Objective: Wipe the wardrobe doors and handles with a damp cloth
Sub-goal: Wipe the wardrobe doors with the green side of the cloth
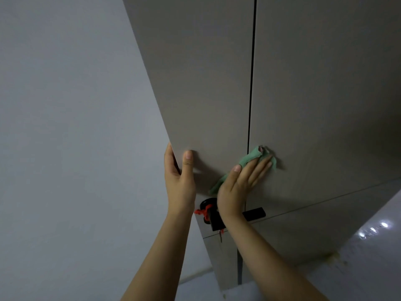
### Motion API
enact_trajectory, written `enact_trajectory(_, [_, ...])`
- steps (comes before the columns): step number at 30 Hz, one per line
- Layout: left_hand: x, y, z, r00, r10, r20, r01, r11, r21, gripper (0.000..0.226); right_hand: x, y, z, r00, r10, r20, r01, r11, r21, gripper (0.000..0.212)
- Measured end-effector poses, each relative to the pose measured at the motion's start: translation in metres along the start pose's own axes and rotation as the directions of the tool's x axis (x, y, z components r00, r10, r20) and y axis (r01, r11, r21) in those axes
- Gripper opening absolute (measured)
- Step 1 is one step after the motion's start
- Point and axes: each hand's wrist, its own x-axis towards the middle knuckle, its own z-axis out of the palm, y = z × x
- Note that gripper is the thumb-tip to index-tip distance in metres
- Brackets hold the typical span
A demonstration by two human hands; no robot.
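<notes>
Risk noted: the right hand (240,183) presses the green cloth (249,158) flat against the right upper wardrobe door (325,94) with straight fingers and no clench, so the cloth could slip free and drop if pressure eases. The cloth sits under the fingers, bunching out at 12 o'clock past the fingertips and trailing at 8 o'clock below the palm, beside the door seam. The left hand (180,177) grips the outer edge of the left door (195,83), thumb on its face; fingers could be pinched. Black handles (255,213) at 6 o'clock appear not yet reached.
</notes>
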Motion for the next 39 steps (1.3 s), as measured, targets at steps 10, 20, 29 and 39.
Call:
enact_trajectory(10, [-0.012,0.004,0.018,0.974,-0.144,-0.176,0.138,0.989,-0.042,0.049,0.049,0.02,-0.028,0.997,-0.071,0.017,0.072,0.994,-0.088,0.056])
enact_trajectory(20, [-0.054,-0.006,0.05,0.898,-0.158,-0.411,0.176,0.984,0.007,0.058,0.098,0.078,-0.068,0.499,-0.745,0.441,0.865,0.452,-0.216,0.059])
enact_trajectory(29, [-0.087,-0.021,0.139,0.894,-0.061,-0.443,0.157,0.97,0.184,0.062,0.182,0.133,-0.118,0.252,-0.839,0.483,0.968,0.227,-0.11,0.072])
enact_trajectory(39, [-0.07,-0.069,0.181,0.843,0.329,-0.426,-0.104,0.876,0.471,0.072,0.201,0.148,-0.11,0.263,-0.91,0.321,0.965,0.247,-0.092,0.052])
